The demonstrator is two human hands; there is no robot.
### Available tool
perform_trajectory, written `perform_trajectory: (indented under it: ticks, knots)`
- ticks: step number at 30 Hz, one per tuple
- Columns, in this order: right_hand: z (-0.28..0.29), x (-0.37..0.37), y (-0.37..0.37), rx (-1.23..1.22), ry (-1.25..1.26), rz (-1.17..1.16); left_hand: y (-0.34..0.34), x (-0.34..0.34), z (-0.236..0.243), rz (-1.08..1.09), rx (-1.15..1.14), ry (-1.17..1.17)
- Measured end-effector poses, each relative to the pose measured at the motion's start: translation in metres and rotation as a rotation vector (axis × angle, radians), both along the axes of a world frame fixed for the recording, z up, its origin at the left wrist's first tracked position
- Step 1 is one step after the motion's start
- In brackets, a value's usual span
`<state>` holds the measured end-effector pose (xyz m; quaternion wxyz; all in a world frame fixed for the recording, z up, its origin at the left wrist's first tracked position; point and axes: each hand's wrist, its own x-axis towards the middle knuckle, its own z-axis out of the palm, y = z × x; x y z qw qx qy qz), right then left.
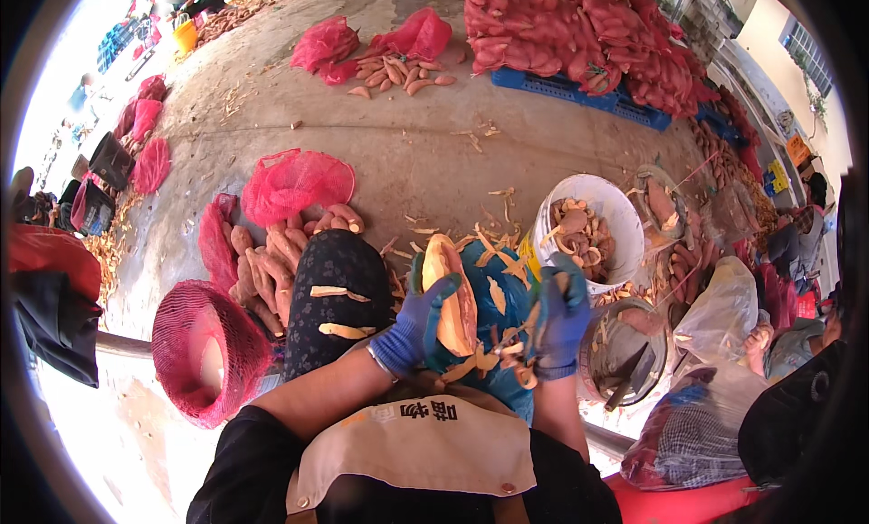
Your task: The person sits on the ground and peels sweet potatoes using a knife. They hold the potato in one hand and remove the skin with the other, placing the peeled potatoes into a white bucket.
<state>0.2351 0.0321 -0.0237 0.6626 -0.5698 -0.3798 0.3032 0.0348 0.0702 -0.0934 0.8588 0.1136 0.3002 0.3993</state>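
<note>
My left hand [405, 331], in a blue knit glove, is closed round a large sweet potato [452, 293] held upright over my lap. Pale orange flesh shows along much of it, while reddish skin stays on its right side. To the right of it, my right hand [558, 327], gloved too, is curled closed a short way off. What its fingers hold is hidden. Curled peel strips [512, 361] hang and lie just left of that hand. More peelings rest on the blue plastic sheet [518, 399] over my right leg and on my dark patterned left leg [333, 266].
A white bucket [593, 191] with peelings and cut pieces stands ahead right, above a grimy tub [665, 347]. Unpeeled sweet potatoes [272, 266] lie left, by a red mesh-covered basket [206, 352]. Full red sacks [579, 35] sit on a blue pallet [579, 91]. Another person's hand [759, 340] shows right.
</note>
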Motion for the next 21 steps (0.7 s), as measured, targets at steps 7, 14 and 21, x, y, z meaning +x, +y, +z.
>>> perform_trajectory:
  ticks: [7,14,21]
  knots:
    - [-0.018,-0.043,0.002,-0.037,-0.379,-0.006,-0.010,0.007,0.037,-0.027,-0.010,-0.024]
    - [-0.031,0.016,0.056,0.158,-0.513,-0.456,-0.010,0.007,0.026,0.004,0.216,0.080]
    - [0.000,-0.031,0.012,-0.024,-0.255,0.086,-0.011,0.010,0.011,0.055,0.212,0.168]
